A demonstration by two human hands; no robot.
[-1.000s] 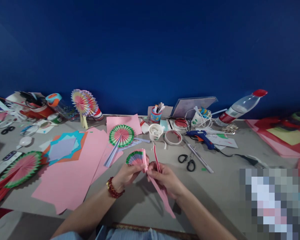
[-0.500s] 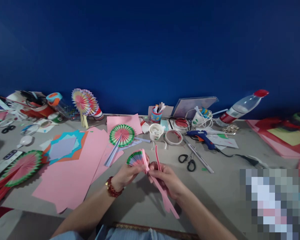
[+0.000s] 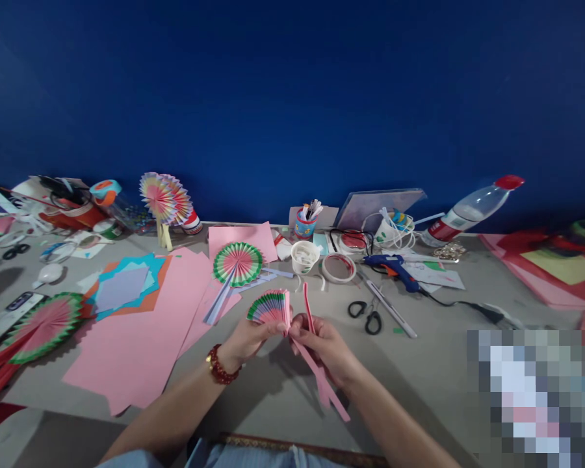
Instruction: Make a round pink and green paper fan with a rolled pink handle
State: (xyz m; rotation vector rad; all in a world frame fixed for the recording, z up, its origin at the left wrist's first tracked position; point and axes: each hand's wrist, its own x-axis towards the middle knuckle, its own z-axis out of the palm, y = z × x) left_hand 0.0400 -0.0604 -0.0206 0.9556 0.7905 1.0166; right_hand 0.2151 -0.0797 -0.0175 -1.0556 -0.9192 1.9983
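Note:
A pleated paper fan (image 3: 272, 309), pink and lilac with a green edge, is pinched in my left hand (image 3: 253, 337) and spread partway. My right hand (image 3: 325, 348) is closed on pink paper strips (image 3: 322, 383); two long tails hang down toward me and one narrow end sticks up past the fingers. The fingertips of both hands meet at the fan's lower end, where the exact join is hidden. Beyond the left hand lies a finished round fan (image 3: 238, 265) with a green rim and lilac strips. Black-handled scissors (image 3: 365, 316) rest right of my right hand.
Pink sheets (image 3: 141, 344) cover the table at left, beside another round fan (image 3: 46, 328). A tape roll (image 3: 338, 268), a paper cup (image 3: 305, 257), a blue glue gun (image 3: 394, 268) with its cord and a craft knife (image 3: 390, 309) lie ahead. A bottle (image 3: 468, 211) leans at back right.
The fan in my left hand has opened a little wider, its right-hand pleats now standing more upright. The hands and strips have hardly shifted.

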